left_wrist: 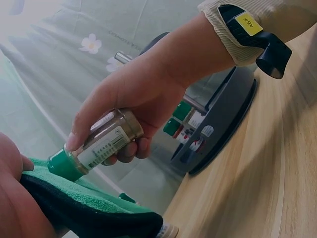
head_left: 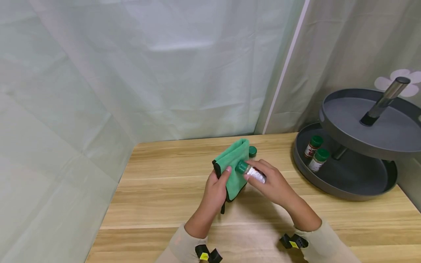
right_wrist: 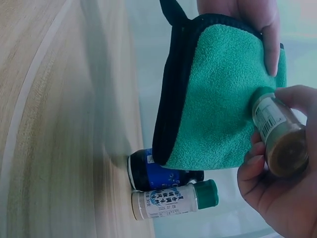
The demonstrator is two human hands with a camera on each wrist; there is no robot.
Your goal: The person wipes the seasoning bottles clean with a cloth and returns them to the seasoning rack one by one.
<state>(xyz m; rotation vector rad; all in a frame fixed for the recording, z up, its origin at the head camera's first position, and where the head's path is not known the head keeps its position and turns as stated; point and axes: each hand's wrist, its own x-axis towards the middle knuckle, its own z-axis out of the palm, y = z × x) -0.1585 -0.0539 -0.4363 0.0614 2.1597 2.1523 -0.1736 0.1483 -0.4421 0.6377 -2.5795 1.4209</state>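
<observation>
My left hand [head_left: 216, 190] grips a folded green cloth [head_left: 234, 179] with black edging, its thumb lying on the near face. Tilted in my right hand [head_left: 273, 182] is a spice jar [head_left: 255, 174] with a green cap and a white label, pinched between thumb and fingers. In the right wrist view the jar's capped end touches the cloth's green face. Behind the cloth, a second green-capped spice jar [right_wrist: 168, 201] stands on the table beside a dark bottle with a blue label [right_wrist: 161, 171]. The cloth hides most of both in the head view.
At the right stands a dark grey two-tier round tray [head_left: 345, 193]. On its lower tier are two green-capped spice jars, one reddish [head_left: 313, 147] and one pale-labelled [head_left: 319, 160]. Pale curtains [head_left: 197, 73] hang behind the wooden table [head_left: 158, 204].
</observation>
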